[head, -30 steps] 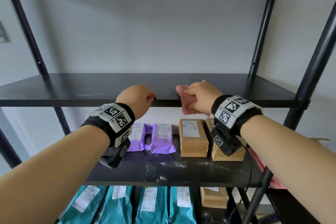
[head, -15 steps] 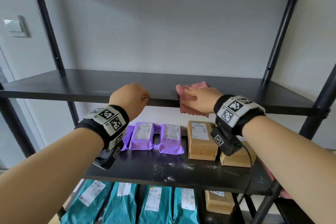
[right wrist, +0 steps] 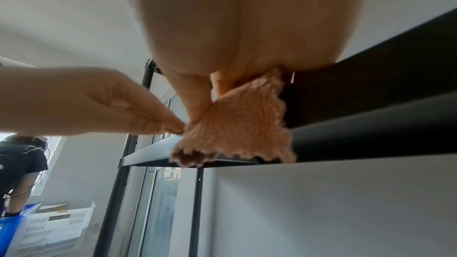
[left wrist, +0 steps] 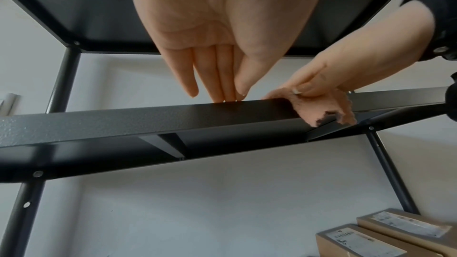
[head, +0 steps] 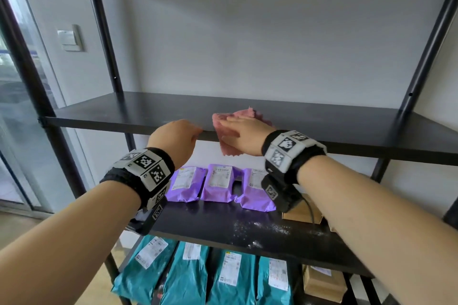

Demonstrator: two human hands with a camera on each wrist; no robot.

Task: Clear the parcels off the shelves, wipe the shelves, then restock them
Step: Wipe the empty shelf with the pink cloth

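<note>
A pink cloth (head: pixel 230 150) is draped over the front edge of the bare black shelf (head: pixel 347 126) at chest height. My right hand (head: pixel 238 129) holds it there, fingers on top and thumb pressing the cloth (left wrist: pixel 323 108) against the shelf's front lip (left wrist: pixel 123 122). Just left of the cloth, my left hand (head: pixel 178 135) touches the same edge, its straight fingers (left wrist: pixel 217 77) held together with nothing in them. In the right wrist view the cloth (right wrist: pixel 237 136) hangs below the lip beside the left fingertips (right wrist: pixel 170 124).
The shelf below holds three purple mailers (head: pixel 218 181), brown boxes (head: pixel 302 213) and white dust (head: pixel 260 226). Teal mailers (head: pixel 230 277) and a brown box (head: pixel 322 282) stand on the lowest level. Black uprights (head: pixel 104 32) frame the rack. A person (right wrist: pixel 19 163) stands near a white crate (right wrist: pixel 54 228).
Both hands and the cloth have slid left along the shelf's front edge. My right fingers lie flatter on the cloth than before. The head view has swung left.
</note>
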